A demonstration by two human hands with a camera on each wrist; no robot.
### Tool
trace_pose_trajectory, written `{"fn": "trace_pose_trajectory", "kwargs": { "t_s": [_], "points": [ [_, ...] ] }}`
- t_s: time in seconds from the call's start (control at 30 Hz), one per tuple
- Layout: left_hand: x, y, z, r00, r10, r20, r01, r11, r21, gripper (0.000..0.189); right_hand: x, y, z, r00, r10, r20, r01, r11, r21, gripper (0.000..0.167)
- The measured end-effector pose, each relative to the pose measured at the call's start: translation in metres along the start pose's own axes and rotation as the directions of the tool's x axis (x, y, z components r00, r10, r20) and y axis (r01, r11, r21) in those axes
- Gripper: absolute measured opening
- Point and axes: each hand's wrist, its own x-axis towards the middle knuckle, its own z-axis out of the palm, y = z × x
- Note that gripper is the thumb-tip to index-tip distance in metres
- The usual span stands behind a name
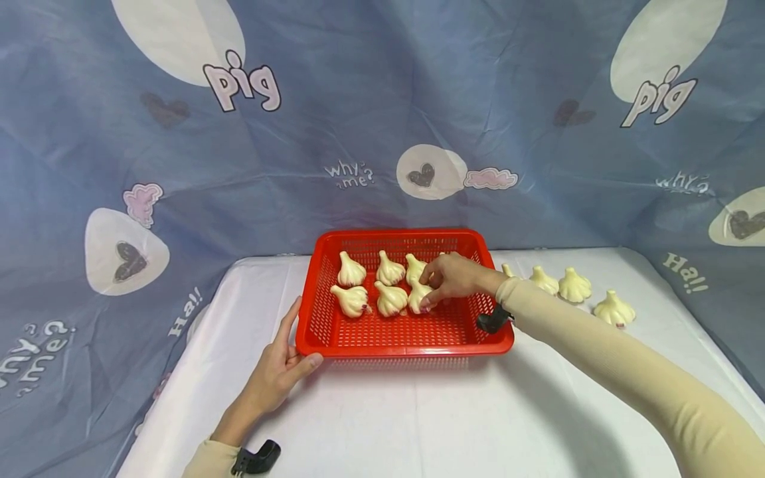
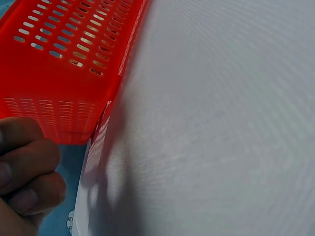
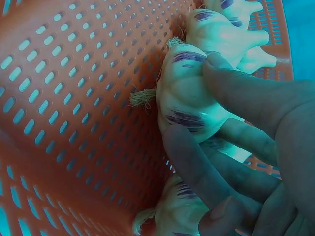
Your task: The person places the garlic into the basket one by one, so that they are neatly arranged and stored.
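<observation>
My right grip (image 1: 457,273) pinched a garlic bulb (image 1: 420,297) inside the red basket (image 1: 406,350), near row; my left grip (image 1: 276,375) held the rim. Placing seemed in hand; next called for a clean release without nudging neighbouring bulbs (image 1: 391,301).

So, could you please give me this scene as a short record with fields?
Left hand: holds the near left corner of the red basket
Right hand: grips a garlic bulb inside the basket
Other bulbs in basket: two rows, some partly hidden
Bulbs outside: at least four, on the white table, right of the basket
</observation>
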Motion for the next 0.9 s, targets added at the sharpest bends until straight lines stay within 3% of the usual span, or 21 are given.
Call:
{"fn": "trace_pose_trajectory", "kwargs": {
  "t_s": [0.5,0.67,0.9],
  "points": [
    [0.001,-0.001,0.001,1.000,0.006,-0.006,-0.006,1.000,-0.008,0.101,-0.004,-0.002,-0.010,1.000,0.021,-0.016,-0.021,1.000,-0.023,0.041],
    [0.000,-0.001,0.001,1.000,0.001,-0.004,-0.001,1.000,0.001,0.101,-0.012,-0.004,-0.015,0.999,0.053,-0.005,-0.053,0.998,0.019,0.040],
    [-0.001,-0.001,0.001,1.000,-0.006,-0.003,0.006,1.000,0.008,0.101,-0.029,-0.002,-0.028,1.000,0.010,-0.028,-0.008,0.998,0.061,0.042]
  ]
}}
